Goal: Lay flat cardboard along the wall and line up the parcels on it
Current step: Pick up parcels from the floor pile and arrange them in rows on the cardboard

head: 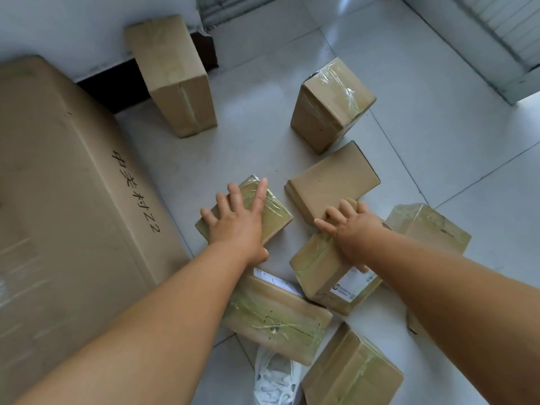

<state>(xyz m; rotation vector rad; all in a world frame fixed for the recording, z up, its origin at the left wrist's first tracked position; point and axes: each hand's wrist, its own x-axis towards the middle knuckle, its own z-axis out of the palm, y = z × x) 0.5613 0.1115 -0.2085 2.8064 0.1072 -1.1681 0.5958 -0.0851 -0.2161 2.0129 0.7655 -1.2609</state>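
Head view, left hand (238,226) on taped parcel (274,214), white shoe (276,381) below

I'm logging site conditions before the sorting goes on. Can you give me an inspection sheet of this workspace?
Surface: pale tiled floor, glossy.
Job's things: large flat cardboard by the wall; taped parcels scattered on tiles, one small parcel leaning on the wall.
Clutter: white shoe at bottom.
Grippers: left hand flat on a taped parcel; right hand gripping a labelled parcel.
Cables: nothing seen.
Surroundings: white wall, dark skirting.
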